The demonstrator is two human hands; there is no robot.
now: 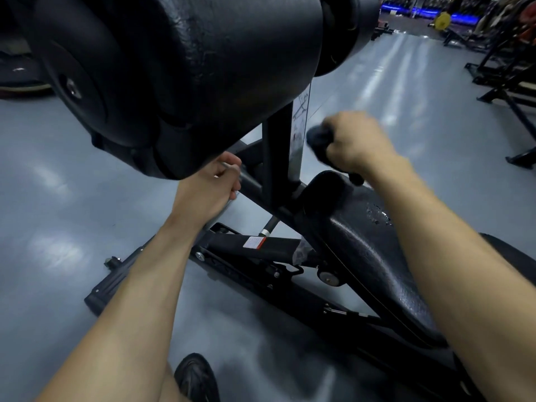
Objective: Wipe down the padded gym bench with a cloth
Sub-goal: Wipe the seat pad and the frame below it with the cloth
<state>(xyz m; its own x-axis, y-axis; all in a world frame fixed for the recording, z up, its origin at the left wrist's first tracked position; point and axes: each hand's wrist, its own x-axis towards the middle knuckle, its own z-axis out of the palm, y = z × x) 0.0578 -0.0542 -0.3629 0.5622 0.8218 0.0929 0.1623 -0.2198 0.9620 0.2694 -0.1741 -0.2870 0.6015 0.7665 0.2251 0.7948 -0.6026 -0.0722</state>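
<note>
Your right hand [355,140] has its fingers curled tight round a bunched dark cloth [317,142], held in the air just beside the upright post [293,140] and above the front end of the bench seat pad [374,256]; your left hand [210,184] grips a metal bar [232,181] under the big roller pad [179,74], fingers wrapped round it. The seat pad looks cracked and scuffed near its upper edge, so I'd bring the cloth down flat and open it a little, then draw long overlapping strokes along the pad toward you instead of scrubbing that worn patch, which could flake. Keep the left hand braced where it is for balance. The bench frame [261,248] stands on a smooth grey floor [72,213] that shines under the lights; other racks [504,68] and a yellow plate [443,18] sit well apart at the far end of a dim gym
</note>
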